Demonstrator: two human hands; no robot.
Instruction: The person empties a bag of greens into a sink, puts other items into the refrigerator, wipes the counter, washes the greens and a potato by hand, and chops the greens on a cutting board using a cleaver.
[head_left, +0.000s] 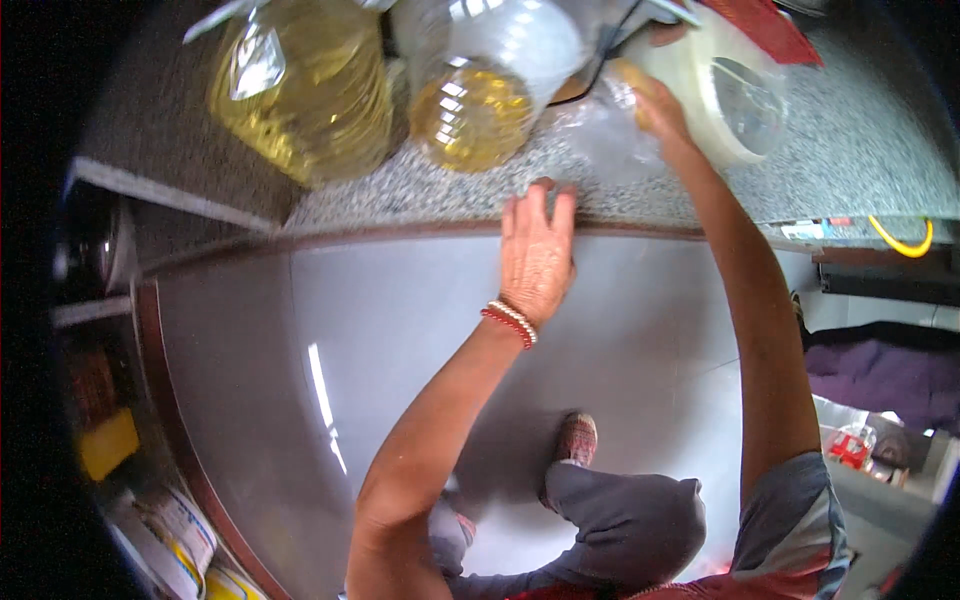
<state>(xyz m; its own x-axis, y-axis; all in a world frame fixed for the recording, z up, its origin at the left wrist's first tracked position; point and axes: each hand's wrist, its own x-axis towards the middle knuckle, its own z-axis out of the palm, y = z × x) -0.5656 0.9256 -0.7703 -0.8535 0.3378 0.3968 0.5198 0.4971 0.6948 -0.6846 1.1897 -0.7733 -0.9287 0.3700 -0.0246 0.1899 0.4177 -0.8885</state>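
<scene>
My left hand (536, 251), with red and white bead bracelets at the wrist, rests its fingertips on the front edge of a speckled stone shelf (360, 199). Its fingers are slightly apart and nothing shows in it. Further back, my right hand (660, 109) is blurred, at a crinkled clear plastic bag (619, 142); whether it grips the bag or something yellowish beside it cannot be told. Left of the bag stand a clear bottle with yellow liquid (472, 112) and a large ribbed container of yellow liquid (307, 97). A whitish translucent tub (720, 105) lies right of my right hand.
A thin black cord (600, 67) hangs near the bag. Something red (772, 26) sits at the top right. A yellow loop (907, 244) is at the shelf's right end. Side shelves at the left hold a yellow item (110, 444) and printed packs (176, 529). Purple cloth (885, 375) is at the right.
</scene>
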